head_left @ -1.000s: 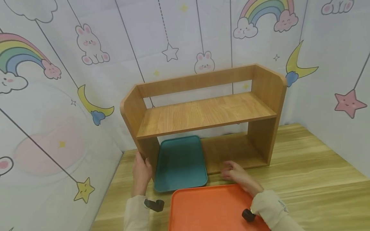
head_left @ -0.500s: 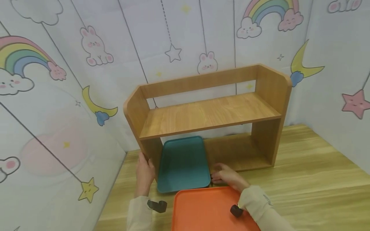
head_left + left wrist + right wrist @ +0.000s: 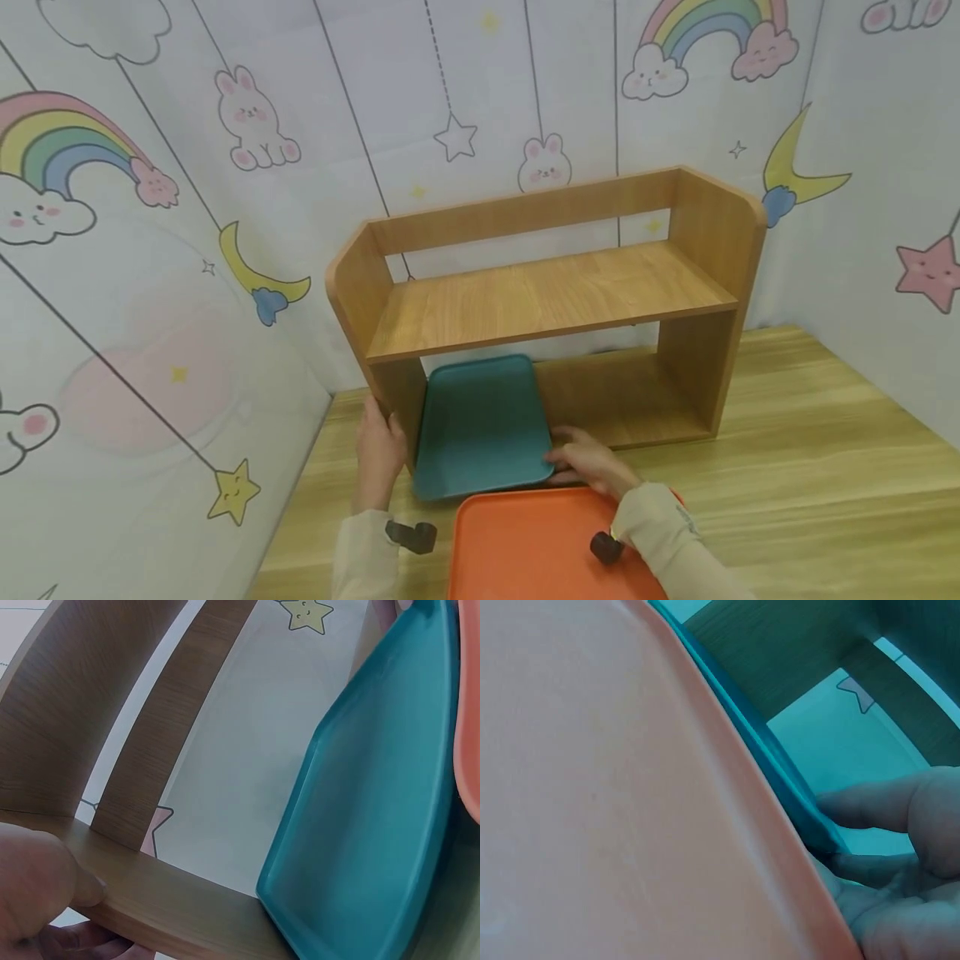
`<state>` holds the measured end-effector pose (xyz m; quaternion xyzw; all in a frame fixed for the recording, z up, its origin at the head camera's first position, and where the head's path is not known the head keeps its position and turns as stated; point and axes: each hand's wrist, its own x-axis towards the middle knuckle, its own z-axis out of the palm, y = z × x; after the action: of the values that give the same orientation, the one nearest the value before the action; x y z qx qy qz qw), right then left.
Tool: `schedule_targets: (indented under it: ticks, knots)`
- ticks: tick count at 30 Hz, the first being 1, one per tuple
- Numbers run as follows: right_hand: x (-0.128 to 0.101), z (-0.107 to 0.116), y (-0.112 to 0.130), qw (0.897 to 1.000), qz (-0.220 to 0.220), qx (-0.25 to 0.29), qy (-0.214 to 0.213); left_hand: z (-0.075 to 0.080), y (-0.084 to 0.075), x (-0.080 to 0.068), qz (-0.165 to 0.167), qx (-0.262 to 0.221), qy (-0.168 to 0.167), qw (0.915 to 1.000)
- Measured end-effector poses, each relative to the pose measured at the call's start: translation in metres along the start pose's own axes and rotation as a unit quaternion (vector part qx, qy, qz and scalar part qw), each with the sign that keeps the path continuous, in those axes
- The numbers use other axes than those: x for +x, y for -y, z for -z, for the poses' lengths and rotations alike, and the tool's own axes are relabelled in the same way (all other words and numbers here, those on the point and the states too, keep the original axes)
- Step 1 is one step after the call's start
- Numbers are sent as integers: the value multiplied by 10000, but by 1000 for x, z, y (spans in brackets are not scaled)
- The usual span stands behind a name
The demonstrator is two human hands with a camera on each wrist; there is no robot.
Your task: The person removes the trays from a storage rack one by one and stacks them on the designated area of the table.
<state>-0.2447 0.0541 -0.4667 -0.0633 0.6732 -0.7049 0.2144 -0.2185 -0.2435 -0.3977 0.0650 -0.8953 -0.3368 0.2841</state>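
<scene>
A wooden two-tier shelf (image 3: 555,296) stands on the table. My left hand (image 3: 380,454) grips the front edge of its left side panel; in the left wrist view the thumb (image 3: 88,889) lies on one face and the fingers reach round the other. A teal tray (image 3: 483,425) lies in the left part of the lower tier, its near end sticking out in front. My right hand (image 3: 588,462) pinches that tray's near right corner, with fingers (image 3: 866,804) above and below the rim in the right wrist view. An orange tray (image 3: 547,542) lies in front, partly under my right forearm.
Bare board (image 3: 622,396) shows on the lower tier right of the teal tray. The wood-grain table (image 3: 817,467) stretches out to the right. Behind and at both sides hangs a white cloth (image 3: 300,225) printed with rabbits, stars and rainbows.
My right hand has moved left from above the orange tray's far edge to the teal tray's corner and taken hold of it. My left hand stays on the side panel.
</scene>
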Motion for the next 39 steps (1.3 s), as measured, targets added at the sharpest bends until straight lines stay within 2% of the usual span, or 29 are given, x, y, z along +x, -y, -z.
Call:
schedule_targets:
  ticks: [6, 13, 20, 34, 39]
  knots:
    - [1, 2, 2, 9993, 10, 303, -212, -1, -2, 1, 36, -50, 13, 10000]
    - [-2, 1, 4, 9981, -1, 364, -487, -2, -3, 0, 135, -35, 104, 9998]
    - [-8, 1, 7, 9968, 102, 421, -668, -4, -1, -2, 56, -47, 22, 10000]
    - [-25, 10, 20, 9971, 405, 461, -455, -2, -1, -1, -68, -19, -124, 9999]
    - [-34, 17, 25, 9974, 429, 436, -389, -2, -1, -2, -43, -43, -75, 10000]
